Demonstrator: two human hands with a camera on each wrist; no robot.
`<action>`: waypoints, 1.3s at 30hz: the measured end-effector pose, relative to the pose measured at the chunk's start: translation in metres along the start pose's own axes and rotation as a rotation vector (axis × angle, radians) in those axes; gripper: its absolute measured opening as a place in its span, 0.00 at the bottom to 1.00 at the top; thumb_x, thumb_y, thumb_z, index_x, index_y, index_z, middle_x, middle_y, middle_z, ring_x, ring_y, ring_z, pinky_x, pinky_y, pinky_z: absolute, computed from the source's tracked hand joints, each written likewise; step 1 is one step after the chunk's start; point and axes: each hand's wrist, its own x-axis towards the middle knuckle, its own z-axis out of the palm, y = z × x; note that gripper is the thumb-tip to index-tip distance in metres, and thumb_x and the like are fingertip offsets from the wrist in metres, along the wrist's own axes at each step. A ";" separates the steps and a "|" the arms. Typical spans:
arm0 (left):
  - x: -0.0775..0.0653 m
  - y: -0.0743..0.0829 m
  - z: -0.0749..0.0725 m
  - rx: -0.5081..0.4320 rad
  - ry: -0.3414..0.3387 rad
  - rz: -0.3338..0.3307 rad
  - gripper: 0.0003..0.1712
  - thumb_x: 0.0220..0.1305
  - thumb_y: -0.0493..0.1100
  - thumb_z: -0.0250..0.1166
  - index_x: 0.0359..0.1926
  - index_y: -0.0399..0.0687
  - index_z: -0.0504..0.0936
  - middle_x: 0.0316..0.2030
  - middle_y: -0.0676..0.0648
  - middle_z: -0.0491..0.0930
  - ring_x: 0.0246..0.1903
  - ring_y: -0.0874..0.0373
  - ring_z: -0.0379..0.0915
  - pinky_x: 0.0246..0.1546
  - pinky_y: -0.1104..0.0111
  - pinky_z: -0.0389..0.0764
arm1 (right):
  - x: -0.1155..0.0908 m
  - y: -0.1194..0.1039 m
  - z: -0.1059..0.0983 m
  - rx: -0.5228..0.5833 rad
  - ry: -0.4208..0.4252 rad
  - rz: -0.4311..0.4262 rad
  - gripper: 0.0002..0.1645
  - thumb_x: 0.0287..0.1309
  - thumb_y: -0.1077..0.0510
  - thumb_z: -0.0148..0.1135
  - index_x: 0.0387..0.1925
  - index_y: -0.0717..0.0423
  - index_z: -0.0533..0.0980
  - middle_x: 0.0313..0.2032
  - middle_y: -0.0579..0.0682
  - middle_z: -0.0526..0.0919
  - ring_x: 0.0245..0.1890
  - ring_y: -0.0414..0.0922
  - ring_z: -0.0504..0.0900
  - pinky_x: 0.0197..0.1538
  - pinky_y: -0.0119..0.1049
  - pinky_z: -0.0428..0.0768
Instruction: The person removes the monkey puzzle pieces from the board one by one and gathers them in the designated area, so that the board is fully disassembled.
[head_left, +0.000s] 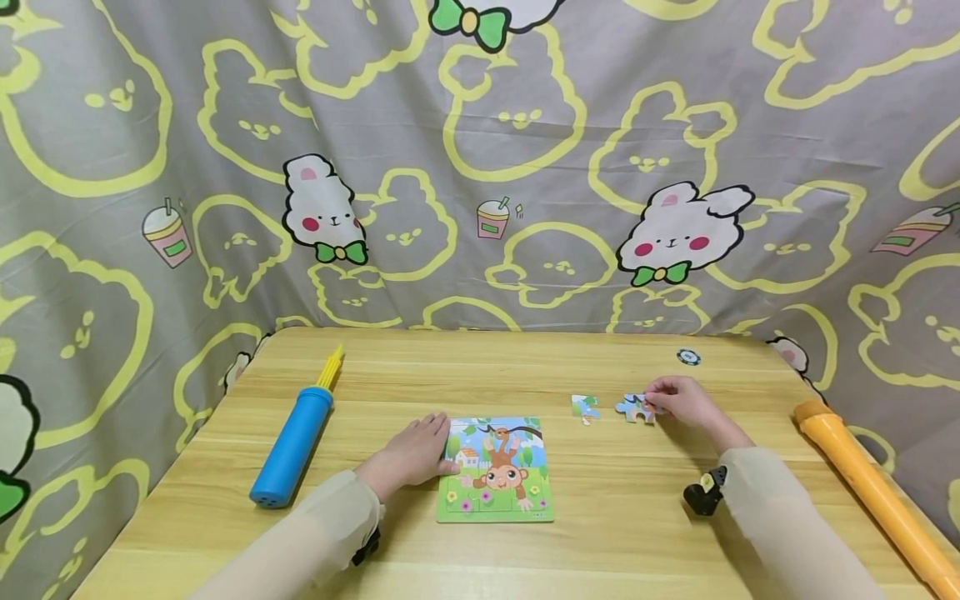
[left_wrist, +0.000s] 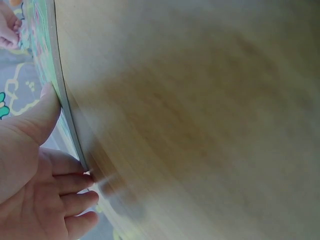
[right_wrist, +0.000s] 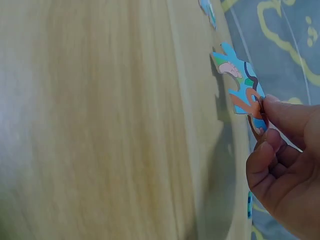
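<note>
A square jigsaw board [head_left: 498, 500] with a monkey picture lies flat on the table. My left hand [head_left: 408, 452] rests at its left side, the thumb [left_wrist: 42, 112] on the board's edge and the other fingers extended along that side. To the right of the board, my right hand [head_left: 684, 400] pinches a puzzle piece [right_wrist: 245, 85] between thumb and fingertips. That piece is blue with orange-brown and dark branch markings, and its near end is hidden by the fingers. Another puzzle piece [head_left: 585, 406] lies on the table between the board and the right hand.
A blue hand pump [head_left: 294, 446] with a yellow nozzle lies at the left. A long orange tube [head_left: 873, 492] runs along the right side. Near the back edge sits a round chip [head_left: 688, 357]. A patterned curtain [head_left: 420, 275] hangs behind the wooden table [head_left: 600, 550].
</note>
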 end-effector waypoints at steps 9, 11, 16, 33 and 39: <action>-0.001 0.001 -0.001 -0.003 0.000 0.004 0.44 0.62 0.59 0.55 0.66 0.30 0.57 0.67 0.36 0.53 0.66 0.43 0.47 0.64 0.55 0.52 | 0.003 0.009 -0.003 -0.026 -0.003 0.045 0.11 0.63 0.63 0.54 0.35 0.70 0.76 0.26 0.50 0.78 0.24 0.43 0.72 0.26 0.34 0.74; -0.001 0.001 -0.002 -0.001 0.000 0.004 0.44 0.62 0.59 0.56 0.66 0.30 0.57 0.66 0.36 0.53 0.66 0.43 0.47 0.64 0.55 0.52 | 0.003 0.010 -0.004 -0.030 -0.004 0.050 0.11 0.63 0.63 0.54 0.35 0.70 0.77 0.25 0.50 0.78 0.24 0.43 0.72 0.26 0.34 0.74; 0.001 0.000 -0.001 0.011 0.002 0.004 0.44 0.62 0.60 0.55 0.66 0.30 0.57 0.66 0.36 0.53 0.66 0.43 0.47 0.64 0.55 0.52 | 0.005 0.012 -0.005 -0.040 -0.010 0.065 0.11 0.63 0.62 0.54 0.36 0.69 0.78 0.24 0.49 0.79 0.24 0.43 0.73 0.26 0.34 0.75; -0.001 0.002 -0.002 0.005 -0.008 -0.005 0.45 0.62 0.60 0.55 0.66 0.31 0.56 0.67 0.36 0.53 0.66 0.44 0.46 0.64 0.56 0.51 | 0.008 0.003 -0.006 -0.047 -0.006 0.060 0.16 0.63 0.59 0.55 0.44 0.71 0.76 0.31 0.54 0.82 0.27 0.46 0.77 0.30 0.36 0.77; 0.000 0.002 -0.002 0.008 -0.014 -0.010 0.44 0.62 0.60 0.55 0.66 0.31 0.56 0.67 0.36 0.53 0.66 0.44 0.46 0.65 0.56 0.51 | 0.008 -0.024 0.004 -0.094 0.000 -0.044 0.18 0.62 0.57 0.57 0.47 0.69 0.75 0.35 0.56 0.79 0.29 0.49 0.75 0.28 0.38 0.76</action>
